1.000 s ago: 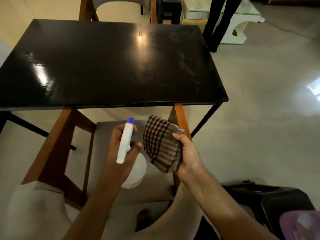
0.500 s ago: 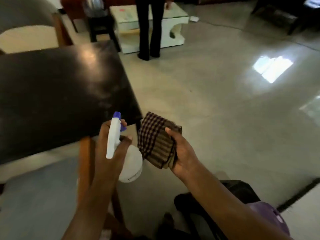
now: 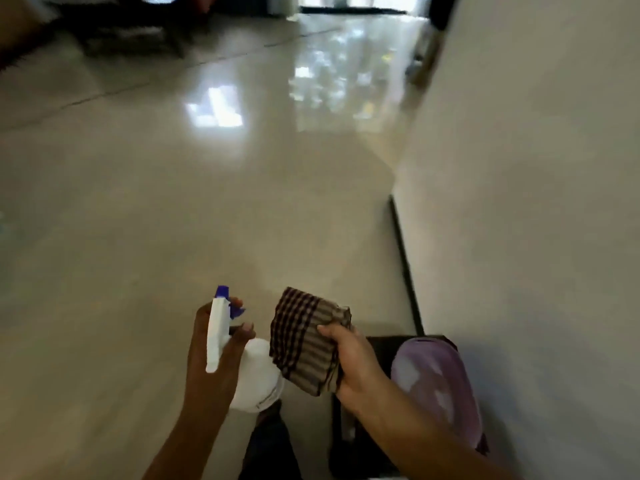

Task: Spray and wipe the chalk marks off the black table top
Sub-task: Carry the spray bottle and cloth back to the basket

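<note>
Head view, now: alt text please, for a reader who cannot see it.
The left hand grips a blue-nozzled white spray bottle while the right hand holds a folded brown checked cloth beside it, over a glossy floor. A pale wall is at right; no table top is in view.

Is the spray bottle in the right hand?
No, the left hand grips the bottle; the right hand holds the cloth.

L grip [image 3: 202, 370] holds spray bottle [image 3: 258, 375], R grip [image 3: 353, 365] holds checked cloth [image 3: 304, 341], over glossy floor [image 3: 173, 220].
</note>
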A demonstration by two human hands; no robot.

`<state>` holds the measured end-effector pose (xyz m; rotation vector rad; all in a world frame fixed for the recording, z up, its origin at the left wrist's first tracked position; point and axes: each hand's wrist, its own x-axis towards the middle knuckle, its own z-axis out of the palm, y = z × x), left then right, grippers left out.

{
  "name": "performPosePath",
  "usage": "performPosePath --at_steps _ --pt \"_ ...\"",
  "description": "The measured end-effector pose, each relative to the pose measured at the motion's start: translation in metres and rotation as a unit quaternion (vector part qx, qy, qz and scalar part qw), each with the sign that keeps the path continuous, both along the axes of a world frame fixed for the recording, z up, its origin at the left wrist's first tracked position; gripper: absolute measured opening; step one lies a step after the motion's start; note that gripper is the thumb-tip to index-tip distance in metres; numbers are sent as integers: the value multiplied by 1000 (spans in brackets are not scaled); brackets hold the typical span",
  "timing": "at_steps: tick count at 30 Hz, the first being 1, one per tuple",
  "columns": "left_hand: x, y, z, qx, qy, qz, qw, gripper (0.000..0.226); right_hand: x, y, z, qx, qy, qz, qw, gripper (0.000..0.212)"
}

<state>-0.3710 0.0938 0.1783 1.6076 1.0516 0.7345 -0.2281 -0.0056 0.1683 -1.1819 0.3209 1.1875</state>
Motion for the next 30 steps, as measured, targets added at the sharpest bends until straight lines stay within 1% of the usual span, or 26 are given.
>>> performPosePath --at_steps 2,3,5,6,7,9,11,13,16,18,20,23,25,27,30 --pt "34 30 -15 -52 -15 -55 997 57 14 10 -9 -20 0 -96 995 25" --pt "51 43 -21 -71 -22 -91 993 52 19 14 -13 -30 6 -144 989 26" --pt "80 58 -29 -77 -21 -160 984 28 23 18 -19 -49 21 -235 971 29" --pt "95 63 -32 -72 -19 -201 977 25 23 18 -19 -56 27 -277 959 30" --pt "107 65 -36 -73 -21 -238 968 31 22 17 -19 -64 31 -312 947 30" --pt "133 63 -41 -100 -22 -321 942 34 18 10 -21 -69 38 -392 916 29" --pt "157 52 -49 -112 -16 -402 909 43 11 -5 -23 -65 45 -463 883 26" --pt "178 37 -59 -102 -7 -473 875 45 2 -23 -25 -66 52 -524 848 24" --pt "211 3 -71 -85 8 -559 825 49 -4 -50 -33 -92 58 -615 781 29" --pt "231 -23 -75 -81 6 -593 801 41 -5 -66 -40 -98 58 -658 744 32" --pt "248 -48 -83 -72 -5 -634 770 40 -5 -81 -51 -100 59 -693 712 33" --pt "273 -77 -108 -65 -7 -669 740 39 -4 -97 -67 -110 63 -720 682 32" --pt "286 -90 -128 -57 -8 -682 729 40 0 -107 -82 -114 71 -731 669 31" --pt "296 -102 -149 -54 11 -690 721 43 8 -113 -95 -124 85 -746 649 31" --pt "305 -114 -176 -36 32 -682 730 45 17 -120 -111 -129 89 -752 640 27"
